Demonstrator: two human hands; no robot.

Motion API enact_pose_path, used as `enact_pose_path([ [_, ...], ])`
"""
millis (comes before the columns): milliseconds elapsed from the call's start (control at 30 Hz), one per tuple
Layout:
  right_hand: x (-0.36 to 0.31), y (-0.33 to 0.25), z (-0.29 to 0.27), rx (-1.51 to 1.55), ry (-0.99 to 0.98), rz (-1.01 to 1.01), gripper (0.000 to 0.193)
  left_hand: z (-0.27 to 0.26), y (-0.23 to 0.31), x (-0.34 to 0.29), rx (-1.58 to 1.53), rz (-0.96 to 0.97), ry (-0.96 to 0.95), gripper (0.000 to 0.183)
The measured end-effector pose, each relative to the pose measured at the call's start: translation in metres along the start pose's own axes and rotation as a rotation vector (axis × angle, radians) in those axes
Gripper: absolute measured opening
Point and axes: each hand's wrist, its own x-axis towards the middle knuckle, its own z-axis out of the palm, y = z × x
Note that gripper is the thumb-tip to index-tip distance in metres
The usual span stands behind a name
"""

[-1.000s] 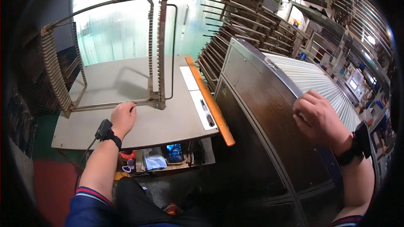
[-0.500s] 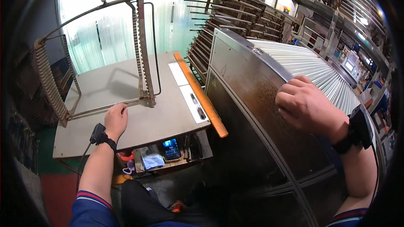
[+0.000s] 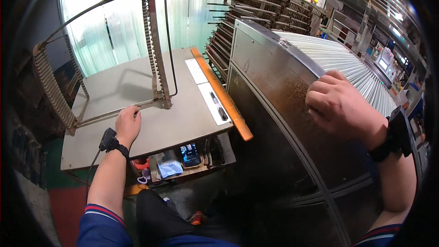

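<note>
Right now, the left hand [image 3: 128, 124] is at the low front bar of a big metal rack [image 3: 158, 45]. Its fingers are curled, but I cannot tell if they grip the bar or just rest on it. The rack stands up on a gray table [image 3: 183, 119], on the left side, and has rows of little teeth along its sides.

The right hand [image 3: 336, 103] is curled too, with the knuckles up. It is by the top edge of a big steel machine [image 3: 270, 64]. The inside of this hand is hidden, so I cannot tell if it grips anything. Brown spots mark the machine's side, and long shiny rods [image 3: 329, 52] lie in a row on its top.

Along the table's right edge runs an orange strip [image 3: 222, 93]. Beside it is a white sheet [image 3: 206, 101] with a slim dark tool [image 3: 218, 106] on top. Under the table, a shelf holds a pale blue packet [image 3: 169, 168] and a phone [image 3: 190, 155] with its screen lit. More racks [image 3: 256, 9] are piled up behind the machine.
</note>
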Motion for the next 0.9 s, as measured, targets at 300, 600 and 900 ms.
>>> enact_pose_path([
  [300,0.0019,-0.0001,-0.0005,0.004,-0.002,-0.007,0.013,-0.0004,-0.0042,-0.0003,0.004,-0.014,-0.027,0.014],
  [600,-0.0031,0.0011,0.0002,-0.021,-0.024,-0.019,0.014,-0.0027,0.0005,-0.0011,-0.004,0.024,0.029,0.014],
  [900,-0.0025,0.0010,0.0000,-0.024,-0.032,-0.014,0.012,-0.0026,0.0044,-0.0002,-0.024,-0.041,-0.010,0.016],
])
